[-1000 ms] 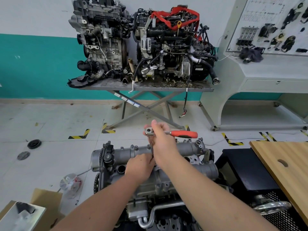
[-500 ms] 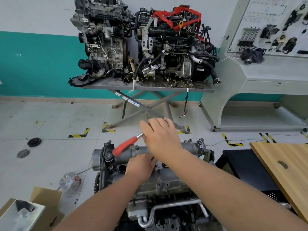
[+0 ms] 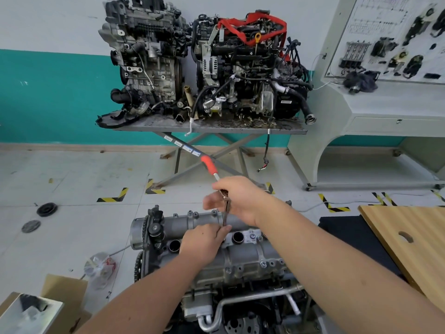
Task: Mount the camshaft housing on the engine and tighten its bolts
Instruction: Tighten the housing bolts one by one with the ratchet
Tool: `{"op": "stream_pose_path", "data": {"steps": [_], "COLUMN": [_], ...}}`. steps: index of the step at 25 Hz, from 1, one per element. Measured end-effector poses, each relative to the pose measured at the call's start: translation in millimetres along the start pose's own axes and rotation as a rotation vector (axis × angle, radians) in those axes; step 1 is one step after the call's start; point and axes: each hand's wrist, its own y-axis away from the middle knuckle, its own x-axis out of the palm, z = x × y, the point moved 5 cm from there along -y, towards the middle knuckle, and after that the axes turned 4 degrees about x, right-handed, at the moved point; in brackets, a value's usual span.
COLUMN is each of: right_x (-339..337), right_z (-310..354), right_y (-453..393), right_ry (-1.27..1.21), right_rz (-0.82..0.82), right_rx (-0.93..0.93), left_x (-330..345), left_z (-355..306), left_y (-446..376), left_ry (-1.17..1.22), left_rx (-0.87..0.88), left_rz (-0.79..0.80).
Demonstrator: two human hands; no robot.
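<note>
The grey camshaft housing (image 3: 243, 255) lies on top of the engine (image 3: 231, 307) in front of me, with several bolt heads along its edges. My right hand (image 3: 240, 201) grips the head of a ratchet wrench whose red handle (image 3: 209, 165) points up and away from me. From the ratchet a thin extension bar (image 3: 225, 213) runs straight down to the housing. My left hand (image 3: 203, 242) pinches the bar's lower end just above the housing, hiding the bolt under it.
Two other engines (image 3: 204, 63) stand on a scissor-leg metal table (image 3: 209, 127) by the far wall. A wooden board (image 3: 414, 247) lies at the right, a parts display console (image 3: 390, 68) at upper right. Cardboard box (image 3: 65, 300), plastic bag and black discs lie on the floor at left.
The ratchet's red handle has swung from pointing right, through lower left, to pointing up and away. My right hand turned with it. My left hand stayed at the bar's foot.
</note>
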Motion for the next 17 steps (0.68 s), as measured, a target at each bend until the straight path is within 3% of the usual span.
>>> {"op": "stream_pose_path", "data": {"steps": [3,6,9,12,15,17], "right_x": [-1.7,-8.5,-15.1,-13.8,-7.8,-0.4], "right_z": [-17.5,-28.3,-35.4,-20.9,-5.7,-0.3], "right_y": [-4.1,-6.7,-2.1,5.6,10.1,6.8], "right_ry": [-0.576,-0.669,-0.165,0.307,1.006,1.335], "right_rz": [-0.046,-0.159,-0.313,-0.358,-0.501,-0.489], "right_rx": [-0.039,-0.186,-0.422,-0.815,-1.196,-1.129], "left_x": [1.5,3.2,3.2,3.5,4.8,2.9], "left_z": [-0.2,2.6,3.0,2.2,2.2,1.5], "left_y": [-1.5,-2.8,-4.2,-0.9,-0.9,-1.8], "left_ry": [-0.013,0.006,-0.023,-0.055,0.11,0.017], "left_rx": [0.017,-0.001,-0.004,0.013,0.011,0.016], "left_rz": [0.015,0.022,0.017,0.003,-0.013,-0.006]}}
